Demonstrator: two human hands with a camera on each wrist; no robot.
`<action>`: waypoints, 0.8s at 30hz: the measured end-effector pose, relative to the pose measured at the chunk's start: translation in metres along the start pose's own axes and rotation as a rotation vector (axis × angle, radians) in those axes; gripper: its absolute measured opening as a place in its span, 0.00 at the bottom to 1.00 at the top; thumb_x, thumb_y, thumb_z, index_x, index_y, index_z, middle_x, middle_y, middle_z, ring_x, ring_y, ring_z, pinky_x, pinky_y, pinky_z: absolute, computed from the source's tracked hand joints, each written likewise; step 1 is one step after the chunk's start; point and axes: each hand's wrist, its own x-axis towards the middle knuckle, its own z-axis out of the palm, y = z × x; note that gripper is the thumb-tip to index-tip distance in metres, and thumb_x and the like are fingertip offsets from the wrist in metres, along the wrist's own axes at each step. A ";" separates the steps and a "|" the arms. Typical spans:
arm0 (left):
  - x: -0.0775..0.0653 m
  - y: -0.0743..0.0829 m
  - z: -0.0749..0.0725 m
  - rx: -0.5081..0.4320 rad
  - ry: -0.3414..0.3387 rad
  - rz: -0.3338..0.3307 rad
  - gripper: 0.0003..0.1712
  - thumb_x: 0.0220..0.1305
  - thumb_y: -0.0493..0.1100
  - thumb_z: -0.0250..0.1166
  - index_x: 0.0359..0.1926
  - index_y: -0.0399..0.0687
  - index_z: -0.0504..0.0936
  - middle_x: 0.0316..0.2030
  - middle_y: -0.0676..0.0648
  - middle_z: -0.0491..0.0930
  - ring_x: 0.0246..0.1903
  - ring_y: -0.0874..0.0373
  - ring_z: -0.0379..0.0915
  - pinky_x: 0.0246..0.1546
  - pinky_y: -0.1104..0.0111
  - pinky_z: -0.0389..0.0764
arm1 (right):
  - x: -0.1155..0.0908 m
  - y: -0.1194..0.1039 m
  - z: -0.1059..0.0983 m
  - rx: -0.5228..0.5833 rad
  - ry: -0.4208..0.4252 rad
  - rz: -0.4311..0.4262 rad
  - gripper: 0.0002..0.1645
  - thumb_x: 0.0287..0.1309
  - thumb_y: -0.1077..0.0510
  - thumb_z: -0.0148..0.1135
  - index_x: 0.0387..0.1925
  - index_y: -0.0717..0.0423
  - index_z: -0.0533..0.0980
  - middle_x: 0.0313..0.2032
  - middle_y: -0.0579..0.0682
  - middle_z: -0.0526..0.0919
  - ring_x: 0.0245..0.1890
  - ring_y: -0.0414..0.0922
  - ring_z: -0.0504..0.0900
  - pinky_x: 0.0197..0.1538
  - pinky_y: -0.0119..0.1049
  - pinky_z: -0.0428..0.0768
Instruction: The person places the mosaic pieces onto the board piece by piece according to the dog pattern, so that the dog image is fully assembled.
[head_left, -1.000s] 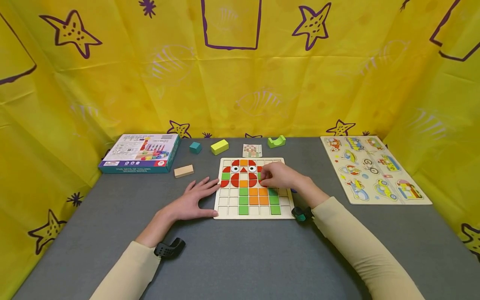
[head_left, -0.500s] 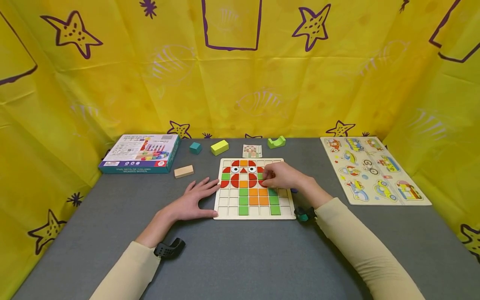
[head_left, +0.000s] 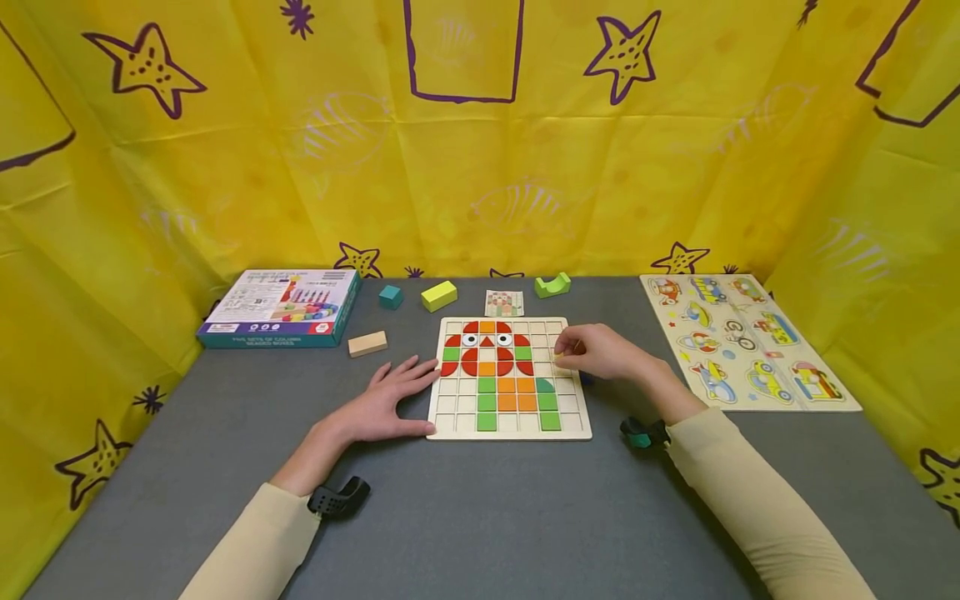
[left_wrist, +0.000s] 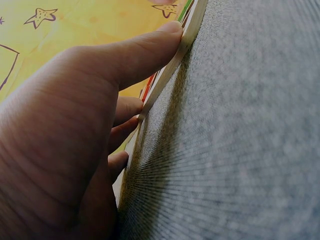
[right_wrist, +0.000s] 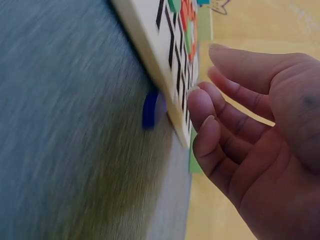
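Observation:
A pale grid board [head_left: 457, 423] lies on the grey table with red, green, orange and teal tiles, two of them with eyes, set in its squares. My left hand [head_left: 390, 402] rests against the board's left edge, fingers spread; in the left wrist view the thumb [left_wrist: 150, 52] touches its rim. Over the board's right edge hovers my right hand [head_left: 600, 352], fingers loosely curled. The right wrist view shows a gap between thumb and fingers, with nothing seen in it. Beside the board's right edge, partly hidden by that hand, is a small blue piece [right_wrist: 154, 109].
A small picture card [head_left: 504, 302] lies behind the board. Around it are a green arch block [head_left: 552, 285], a yellow block [head_left: 439, 295], a teal block [head_left: 391, 297] and a plain wooden block [head_left: 367, 343]. A box [head_left: 277, 308] stands left, a picture puzzle [head_left: 738, 342] right.
My right hand has moved right, off the red and green tiles to the board's right edge, uncovering the red corner tile and the teal rounded tile. The left hand has stayed in place.

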 end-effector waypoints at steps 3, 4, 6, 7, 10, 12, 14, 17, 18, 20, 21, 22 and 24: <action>0.000 0.000 0.000 0.002 -0.003 0.002 0.54 0.59 0.66 0.69 0.78 0.50 0.59 0.79 0.48 0.51 0.77 0.42 0.35 0.70 0.39 0.32 | -0.010 0.006 -0.004 -0.003 0.007 -0.002 0.07 0.61 0.60 0.71 0.38 0.58 0.80 0.29 0.46 0.80 0.31 0.44 0.75 0.39 0.39 0.76; 0.000 0.000 0.000 0.002 -0.004 0.003 0.54 0.59 0.66 0.69 0.78 0.50 0.59 0.79 0.48 0.51 0.77 0.42 0.35 0.70 0.39 0.33 | -0.013 0.008 -0.005 -0.009 0.006 -0.006 0.07 0.61 0.60 0.71 0.38 0.58 0.80 0.29 0.46 0.79 0.31 0.44 0.75 0.38 0.39 0.76; 0.000 -0.001 0.001 0.003 -0.001 0.003 0.53 0.59 0.66 0.69 0.78 0.50 0.59 0.79 0.49 0.51 0.77 0.42 0.36 0.70 0.39 0.33 | -0.019 0.011 -0.008 -0.019 0.004 -0.007 0.07 0.61 0.60 0.71 0.38 0.58 0.80 0.29 0.45 0.79 0.31 0.44 0.75 0.38 0.39 0.75; 0.000 -0.001 0.001 0.000 0.002 0.006 0.53 0.59 0.66 0.69 0.78 0.50 0.60 0.78 0.48 0.51 0.77 0.42 0.36 0.70 0.38 0.33 | -0.022 0.013 -0.009 -0.022 0.000 -0.005 0.07 0.61 0.60 0.71 0.38 0.58 0.80 0.29 0.45 0.79 0.31 0.44 0.75 0.38 0.39 0.75; 0.000 -0.002 0.001 0.000 0.011 0.014 0.53 0.60 0.66 0.69 0.78 0.49 0.60 0.78 0.48 0.52 0.77 0.41 0.36 0.70 0.37 0.33 | -0.030 0.017 -0.012 -0.035 -0.012 0.002 0.07 0.62 0.60 0.71 0.38 0.58 0.81 0.29 0.44 0.79 0.31 0.43 0.75 0.38 0.39 0.75; 0.000 -0.003 0.001 0.000 0.009 0.010 0.53 0.59 0.66 0.69 0.78 0.50 0.60 0.78 0.49 0.52 0.77 0.42 0.36 0.70 0.38 0.33 | -0.034 0.018 -0.013 -0.040 -0.020 0.012 0.06 0.62 0.60 0.71 0.38 0.58 0.81 0.29 0.44 0.80 0.31 0.43 0.75 0.38 0.39 0.75; 0.001 -0.003 0.001 0.001 0.008 0.007 0.53 0.59 0.66 0.69 0.78 0.50 0.60 0.78 0.49 0.52 0.77 0.42 0.36 0.70 0.38 0.33 | -0.036 0.020 -0.013 -0.045 -0.029 0.016 0.06 0.62 0.60 0.70 0.38 0.57 0.81 0.29 0.43 0.80 0.31 0.43 0.75 0.39 0.39 0.75; 0.000 -0.003 0.002 0.002 0.005 0.000 0.53 0.59 0.66 0.69 0.78 0.50 0.60 0.79 0.50 0.51 0.77 0.43 0.36 0.70 0.39 0.33 | -0.039 0.021 -0.012 -0.048 -0.044 0.022 0.06 0.61 0.60 0.71 0.38 0.57 0.82 0.30 0.43 0.80 0.32 0.43 0.75 0.39 0.39 0.75; 0.000 -0.003 0.002 0.001 0.005 -0.002 0.53 0.59 0.66 0.69 0.78 0.50 0.60 0.79 0.50 0.51 0.77 0.43 0.36 0.70 0.39 0.33 | -0.039 0.021 -0.011 -0.049 -0.050 0.016 0.06 0.62 0.60 0.70 0.38 0.57 0.82 0.30 0.44 0.80 0.32 0.43 0.75 0.39 0.39 0.76; 0.001 -0.003 0.002 0.001 0.004 -0.004 0.53 0.59 0.67 0.69 0.78 0.50 0.60 0.79 0.50 0.51 0.77 0.43 0.36 0.70 0.39 0.33 | -0.040 0.021 -0.010 -0.058 -0.061 0.005 0.06 0.61 0.60 0.71 0.38 0.58 0.82 0.30 0.44 0.80 0.32 0.43 0.75 0.40 0.40 0.76; 0.001 -0.002 0.002 0.002 0.003 -0.007 0.53 0.59 0.67 0.69 0.78 0.51 0.60 0.79 0.51 0.51 0.77 0.43 0.36 0.70 0.39 0.33 | -0.040 0.021 -0.010 -0.062 -0.064 0.002 0.07 0.61 0.60 0.71 0.38 0.58 0.82 0.31 0.44 0.80 0.32 0.43 0.75 0.40 0.40 0.77; 0.001 -0.002 0.002 0.003 0.003 -0.007 0.53 0.59 0.67 0.69 0.78 0.50 0.60 0.79 0.50 0.51 0.77 0.43 0.36 0.70 0.39 0.33 | -0.040 0.021 -0.009 -0.066 -0.067 -0.003 0.07 0.61 0.60 0.71 0.38 0.58 0.82 0.31 0.44 0.81 0.33 0.43 0.76 0.41 0.40 0.77; 0.001 -0.001 0.001 0.004 0.002 -0.008 0.53 0.59 0.67 0.69 0.78 0.50 0.60 0.78 0.50 0.51 0.77 0.42 0.36 0.70 0.38 0.33 | -0.039 0.020 -0.008 -0.077 -0.072 -0.015 0.08 0.60 0.60 0.72 0.38 0.58 0.82 0.32 0.44 0.81 0.33 0.43 0.76 0.42 0.41 0.78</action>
